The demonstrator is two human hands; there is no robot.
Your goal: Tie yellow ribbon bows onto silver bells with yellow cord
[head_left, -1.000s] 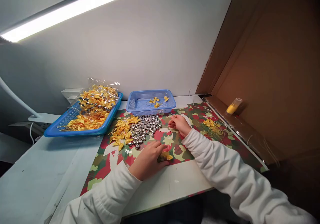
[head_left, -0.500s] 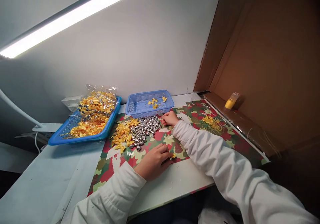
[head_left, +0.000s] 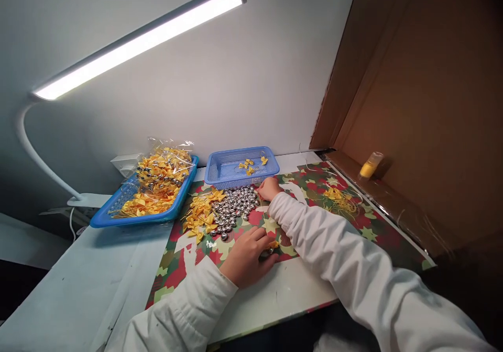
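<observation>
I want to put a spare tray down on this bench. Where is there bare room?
Bare grey table lies in front of the large blue tray, left of the patterned mat. The white strip near the left hand is narrow. Crowded: bows, bells, small basket, right hand.

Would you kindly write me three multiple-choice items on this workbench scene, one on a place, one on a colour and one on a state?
1. Where does the pile of silver bells lie?
A. in the small blue basket
B. on the patterned mat
C. on the cardboard

2. What colour are the loose bows beside the bells?
A. yellow
B. green
C. white

3. What is the left hand doing?
A. hanging in the air
B. resting in the large tray
C. pressing a yellow bow to the mat

Answers: 1 B, the bells sit on the mat before the basket. 2 A, they are yellow. 3 C, its fingers lie on the bow at the mat's edge.
</observation>
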